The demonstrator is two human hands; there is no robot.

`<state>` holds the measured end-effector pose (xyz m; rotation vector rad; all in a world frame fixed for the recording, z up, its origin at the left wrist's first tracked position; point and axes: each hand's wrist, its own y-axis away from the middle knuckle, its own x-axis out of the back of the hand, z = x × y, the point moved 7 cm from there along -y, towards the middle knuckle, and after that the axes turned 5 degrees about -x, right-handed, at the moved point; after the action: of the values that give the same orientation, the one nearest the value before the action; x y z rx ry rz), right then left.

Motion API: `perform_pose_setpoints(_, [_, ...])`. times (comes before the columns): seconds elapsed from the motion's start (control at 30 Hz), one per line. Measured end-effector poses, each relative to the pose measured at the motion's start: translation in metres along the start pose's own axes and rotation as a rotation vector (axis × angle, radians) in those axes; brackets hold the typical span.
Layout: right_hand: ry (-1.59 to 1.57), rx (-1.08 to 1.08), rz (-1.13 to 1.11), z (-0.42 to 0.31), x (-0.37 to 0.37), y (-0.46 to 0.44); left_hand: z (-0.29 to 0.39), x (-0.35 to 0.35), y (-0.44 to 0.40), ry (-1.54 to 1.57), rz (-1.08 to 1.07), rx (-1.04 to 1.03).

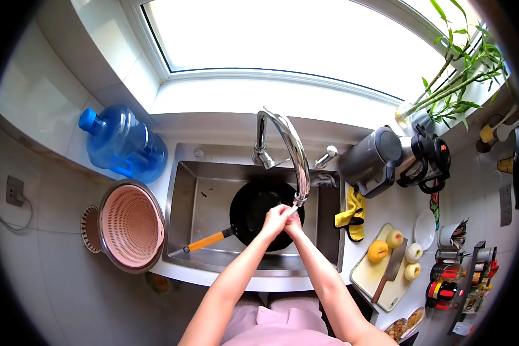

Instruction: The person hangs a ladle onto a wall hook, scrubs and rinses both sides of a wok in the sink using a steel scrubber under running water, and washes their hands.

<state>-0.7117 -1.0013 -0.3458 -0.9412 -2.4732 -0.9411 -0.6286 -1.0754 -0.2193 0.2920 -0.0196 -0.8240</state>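
My left hand (275, 221) and my right hand (293, 222) are together under the tip of the chrome faucet (294, 147), over the steel sink (205, 199). Their fingers are pressed together, with a small whitish patch between them that could be water. Whether they hold anything is too small to tell. Below them a black pan (251, 210) lies in the basin, its orange handle (206, 240) pointing to the lower left.
A blue water bottle (124, 144) and a pink colander (131, 228) stand left of the sink. At the right are yellow-black gloves (352, 214), a grey pitcher (372, 158), and a cutting board (366, 274) with a knife (393, 265) and peeled fruit (378, 251).
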Motion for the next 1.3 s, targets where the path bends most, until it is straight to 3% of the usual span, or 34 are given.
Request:
perform_pose_setpoints(0.1, [0.368, 0.006, 0.085, -0.037, 0.026, 0.037, 0.004, 0.063, 0.022, -0.465, 0.172, -0.21])
perform_pose_setpoints(0.13, [0.376, 0.007, 0.082, -0.04, 0.028, 0.044, -0.011, 0.096, 0.032, -0.676, 0.18, -0.187])
perform_pose_setpoints(0.17, [0.381, 0.007, 0.082, -0.041, 0.03, 0.047, -0.007, 0.121, 0.049, -0.936, 0.208, -0.136])
perform_pose_setpoints(0.2, [0.377, 0.005, 0.081, -0.037, 0.03, 0.047, -0.032, 0.154, 0.063, -1.146, 0.119, 0.145])
perform_pose_setpoints(0.23, [0.408, 0.047, 0.102, -0.035, 0.03, 0.048, -0.057, 0.183, 0.075, -1.297, 0.055, 0.193])
perform_pose_setpoints(0.3, [0.439, 0.08, 0.121, -0.03, 0.024, 0.053, -0.069, 0.216, 0.097, -1.399, -0.126, 0.432])
perform_pose_setpoints(0.4, [0.627, 0.186, 0.078, -0.045, 0.016, 0.067, -0.081, 0.234, 0.1, -1.346, -0.196, 0.418])
perform_pose_setpoints(0.47, [0.723, 0.202, -0.04, -0.033, -0.006, 0.069, -0.055, 0.222, 0.096, -1.302, -0.289, 0.215])
perform_pose_setpoints(0.5, [0.786, 0.219, -0.124, -0.031, -0.017, 0.074, -0.043, 0.218, 0.098, -1.299, -0.285, 0.227])
perform_pose_setpoints(0.7, [0.735, 0.177, -0.149, -0.035, -0.035, 0.083, 0.026, 0.169, 0.109, -1.374, -0.302, 0.107])
perform_pose_setpoints(0.8, [0.484, 0.406, -0.355, -0.042, -0.051, 0.109, 0.044, 0.159, 0.109, -1.451, -0.35, 0.115])
perform_pose_setpoints(0.9, [0.556, 0.59, -0.542, -0.025, -0.037, 0.129, 0.044, 0.156, 0.114, -1.459, -0.406, 0.094])
perform_pose_setpoints(0.97, [1.015, 0.667, -0.541, -0.012, -0.007, 0.115, 0.044, 0.156, 0.12, -1.457, -0.401, 0.093])
perform_pose_setpoints(1.0, [1.091, 0.835, -0.321, -0.007, 0.009, 0.097, 0.043, 0.154, 0.123, -1.449, -0.401, 0.088])
perform_pose_setpoints(1.1, [1.226, 0.697, 0.005, 0.003, 0.032, 0.071, 0.054, 0.139, 0.13, -1.495, -0.346, 0.09])
perform_pose_setpoints(1.17, [1.258, 0.498, -0.114, 0.011, 0.01, 0.094, 0.057, 0.136, 0.13, -1.507, -0.341, 0.075])
perform_pose_setpoints(1.23, [0.924, 0.321, -0.49, 0.023, -0.02, 0.118, 0.059, 0.134, 0.125, -1.532, -0.349, 0.061])
perform_pose_setpoints(1.3, [0.752, 0.405, -0.683, 0.023, -0.018, 0.13, 0.061, 0.135, 0.119, -1.536, -0.363, 0.056])
